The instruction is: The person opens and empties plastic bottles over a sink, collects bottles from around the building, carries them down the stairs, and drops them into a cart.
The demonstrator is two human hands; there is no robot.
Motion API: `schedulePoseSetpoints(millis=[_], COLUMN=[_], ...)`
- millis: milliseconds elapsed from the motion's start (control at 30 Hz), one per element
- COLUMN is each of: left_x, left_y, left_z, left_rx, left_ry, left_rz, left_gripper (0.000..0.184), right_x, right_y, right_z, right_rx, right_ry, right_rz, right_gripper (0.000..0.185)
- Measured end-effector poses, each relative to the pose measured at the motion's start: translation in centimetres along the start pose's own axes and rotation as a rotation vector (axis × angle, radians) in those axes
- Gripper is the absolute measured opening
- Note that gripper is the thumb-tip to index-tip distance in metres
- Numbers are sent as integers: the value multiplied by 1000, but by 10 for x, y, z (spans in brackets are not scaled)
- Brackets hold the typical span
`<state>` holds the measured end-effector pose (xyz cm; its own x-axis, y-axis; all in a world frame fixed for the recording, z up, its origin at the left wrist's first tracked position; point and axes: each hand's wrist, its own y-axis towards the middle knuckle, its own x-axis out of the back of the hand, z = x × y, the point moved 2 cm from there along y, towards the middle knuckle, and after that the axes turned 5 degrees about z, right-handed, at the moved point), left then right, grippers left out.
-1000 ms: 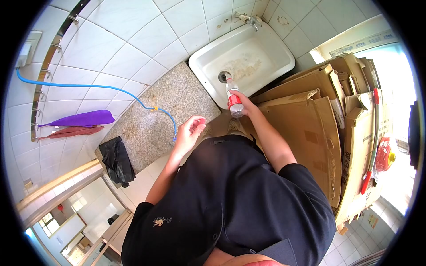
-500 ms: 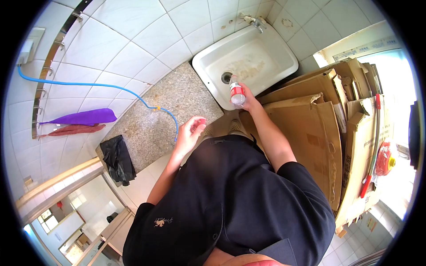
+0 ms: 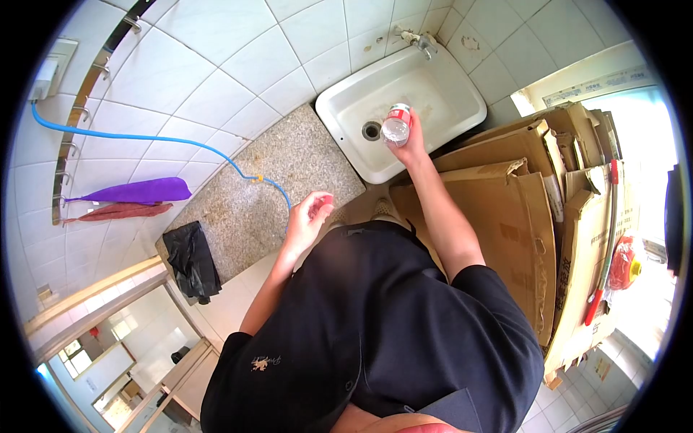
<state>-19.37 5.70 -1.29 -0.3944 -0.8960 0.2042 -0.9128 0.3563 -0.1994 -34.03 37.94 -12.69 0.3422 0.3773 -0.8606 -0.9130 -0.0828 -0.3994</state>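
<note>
My right hand (image 3: 411, 148) is wrapped round a clear plastic bottle (image 3: 396, 128) with a red and white label. The bottle is tilted over the white sink (image 3: 330, 108), its base towards me and its neck pointing away over the basin. Just beside it is the dark drain hole (image 3: 371, 130). My left hand (image 3: 303, 229) is held near the front edge of the granite counter (image 3: 253, 216), fingers curled round a small red thing (image 3: 317, 207) that looks like a bottle cap.
A tap (image 3: 422, 43) is on the wall above the sink. Flattened cardboard boxes (image 3: 498, 231) lean at the right. A blue hose (image 3: 166, 137) runs across to the counter, where a black plastic bag (image 3: 191, 260) lies. Purple cloth (image 3: 137, 190) hangs on the left wall.
My right hand has moved the bottle a little right and further over the basin, uncovering the drain. The left hand has stayed nearly in place.
</note>
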Motion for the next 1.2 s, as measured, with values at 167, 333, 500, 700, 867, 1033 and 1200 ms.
schedulePoseSetpoints(millis=[167, 333, 500, 700, 867, 1033, 1200], left_x=[3, 5, 11, 16, 26, 43, 46], left_y=[1, 2, 1, -3, -1, 3, 15], left_z=[-1, 4, 9, 7, -6, -11, -29], left_rx=[10, 14, 22, -4, -114, -97, -127], left_ry=[-1, -10, 7, 1, 12, -45, -275], left_rz=[0, 13, 37, 93, 95, 135, 52], left_gripper=[25, 24, 24, 25, 30, 34, 31], right_x=[-44, 46, 70, 74, 74, 17, -58], right_y=[-21, -12, -23, -25, -36, -83, -148], right_z=[19, -13, -33, -39, -42, -40, -42], right_rx=[224, 172, -8, -64, -181, 312, 551], right_ry=[-359, -734, -418, -393, -768, -1339, -1436], right_rz=[-96, -269, -271, -289, -499, -409, -154], right_gripper=[50, 48, 48, 47, 53, 85, 89])
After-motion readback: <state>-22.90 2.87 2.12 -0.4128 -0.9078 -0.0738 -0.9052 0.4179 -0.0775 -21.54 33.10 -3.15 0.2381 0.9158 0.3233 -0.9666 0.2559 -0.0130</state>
